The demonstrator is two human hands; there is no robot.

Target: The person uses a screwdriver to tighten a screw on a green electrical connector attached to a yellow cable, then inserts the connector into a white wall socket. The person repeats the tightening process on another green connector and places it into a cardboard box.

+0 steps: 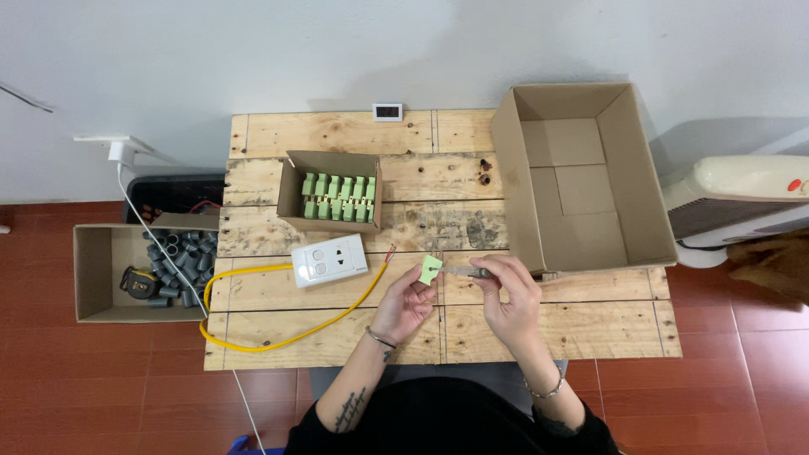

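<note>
L hand pinches green block; R hand w/ screwdriver at it.

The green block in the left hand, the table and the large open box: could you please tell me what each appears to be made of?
The green block looks like moulded plastic: an even pale green with crisp edges. The table is bare wood planks, with grain, knots and dark stains, apparently unvarnished. The large open box is plain brown cardboard, matt, with folded flaps.
</note>
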